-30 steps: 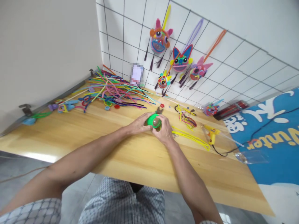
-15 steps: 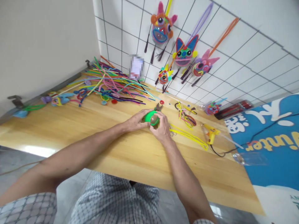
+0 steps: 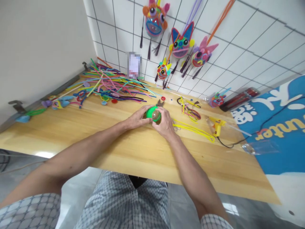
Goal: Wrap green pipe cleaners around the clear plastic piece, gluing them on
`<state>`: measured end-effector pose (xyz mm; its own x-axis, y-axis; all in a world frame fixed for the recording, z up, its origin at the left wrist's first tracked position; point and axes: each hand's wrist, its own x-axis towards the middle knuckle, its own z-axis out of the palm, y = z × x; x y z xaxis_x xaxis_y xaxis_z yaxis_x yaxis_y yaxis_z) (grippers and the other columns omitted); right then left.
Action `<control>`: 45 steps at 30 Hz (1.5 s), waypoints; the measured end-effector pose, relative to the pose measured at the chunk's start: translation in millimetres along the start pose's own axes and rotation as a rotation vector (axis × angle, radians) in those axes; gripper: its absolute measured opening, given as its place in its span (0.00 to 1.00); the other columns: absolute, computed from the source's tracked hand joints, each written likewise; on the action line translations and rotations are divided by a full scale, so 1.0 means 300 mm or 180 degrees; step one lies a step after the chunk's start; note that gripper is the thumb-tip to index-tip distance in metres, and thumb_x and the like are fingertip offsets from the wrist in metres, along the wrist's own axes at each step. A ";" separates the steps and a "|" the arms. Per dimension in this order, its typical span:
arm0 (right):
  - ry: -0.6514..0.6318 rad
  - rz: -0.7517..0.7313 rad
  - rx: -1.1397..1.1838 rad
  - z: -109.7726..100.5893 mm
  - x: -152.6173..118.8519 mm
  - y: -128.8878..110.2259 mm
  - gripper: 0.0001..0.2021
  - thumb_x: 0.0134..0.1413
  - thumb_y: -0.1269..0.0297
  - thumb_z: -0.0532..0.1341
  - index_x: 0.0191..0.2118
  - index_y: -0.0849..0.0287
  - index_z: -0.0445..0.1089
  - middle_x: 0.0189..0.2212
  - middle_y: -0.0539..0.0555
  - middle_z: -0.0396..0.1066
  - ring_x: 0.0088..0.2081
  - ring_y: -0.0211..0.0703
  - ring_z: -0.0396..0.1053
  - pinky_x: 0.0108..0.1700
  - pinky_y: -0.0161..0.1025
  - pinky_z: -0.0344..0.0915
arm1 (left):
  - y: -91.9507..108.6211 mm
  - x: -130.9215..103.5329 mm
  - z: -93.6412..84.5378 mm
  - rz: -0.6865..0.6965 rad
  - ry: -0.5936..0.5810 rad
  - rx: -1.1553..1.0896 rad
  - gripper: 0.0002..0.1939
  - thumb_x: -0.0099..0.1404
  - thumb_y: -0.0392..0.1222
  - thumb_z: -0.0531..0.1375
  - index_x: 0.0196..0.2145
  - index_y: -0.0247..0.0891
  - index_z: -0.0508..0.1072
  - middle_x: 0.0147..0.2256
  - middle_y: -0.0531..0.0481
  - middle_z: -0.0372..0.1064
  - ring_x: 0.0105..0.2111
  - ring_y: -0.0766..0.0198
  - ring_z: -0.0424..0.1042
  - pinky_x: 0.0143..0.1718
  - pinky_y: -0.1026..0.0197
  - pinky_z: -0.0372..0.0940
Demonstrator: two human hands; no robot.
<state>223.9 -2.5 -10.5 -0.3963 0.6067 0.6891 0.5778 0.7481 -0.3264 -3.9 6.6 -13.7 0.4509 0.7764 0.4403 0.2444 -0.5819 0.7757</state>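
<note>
Between my two hands sits a green coil (image 3: 150, 112), its rings wound around a clear rounded piece (image 3: 156, 114) that shows at the centre. My left hand (image 3: 138, 117) is curled about its left side, thumb along the lower edge. From the right, my right hand (image 3: 164, 122) grips it with bent fingers. Parts of the coil are hidden by the fingers. Just beyond the hands lies a pair of pliers (image 3: 160, 102), jaws pointing away, its handles covered. Yellow pipe cleaners (image 3: 194, 131) lie to the right of my right hand.
Many coloured pipe cleaners (image 3: 114, 82) are heaped at the back left. A yellow glue gun (image 3: 217, 126) with a black cord lies on the right. A phone (image 3: 134, 65) leans on the wall grid, where decorated masks (image 3: 181, 44) hang. The table (image 3: 114, 149) ends close to my body.
The view has shifted slightly, so the table and wall things sit a little differently. Both hands keep hold of the green coil, with only a slight change in its angle.
</note>
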 end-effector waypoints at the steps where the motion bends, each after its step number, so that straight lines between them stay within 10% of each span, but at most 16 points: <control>1: -0.0002 0.0014 0.0010 0.000 0.000 0.001 0.31 0.59 0.67 0.69 0.66 0.55 0.63 0.64 0.68 0.73 0.66 0.64 0.72 0.68 0.66 0.73 | 0.002 0.000 -0.001 -0.0016 -0.0010 0.0011 0.42 0.72 0.59 0.66 0.74 0.35 0.63 0.71 0.33 0.66 0.71 0.42 0.67 0.75 0.41 0.61; 45: -0.0071 0.0394 -0.0357 -0.049 -0.015 -0.046 0.30 0.64 0.58 0.71 0.68 0.50 0.64 0.61 0.65 0.73 0.63 0.62 0.74 0.64 0.66 0.76 | 0.010 0.003 0.025 0.0134 0.0091 -0.0026 0.33 0.78 0.51 0.62 0.75 0.39 0.62 0.71 0.33 0.65 0.72 0.45 0.65 0.75 0.39 0.61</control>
<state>228.2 -19.5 0.6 -0.3321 0.6992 0.6331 0.6988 0.6332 -0.3328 3.8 3.7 -14.3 0.4360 0.7579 0.4852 0.2187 -0.6122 0.7598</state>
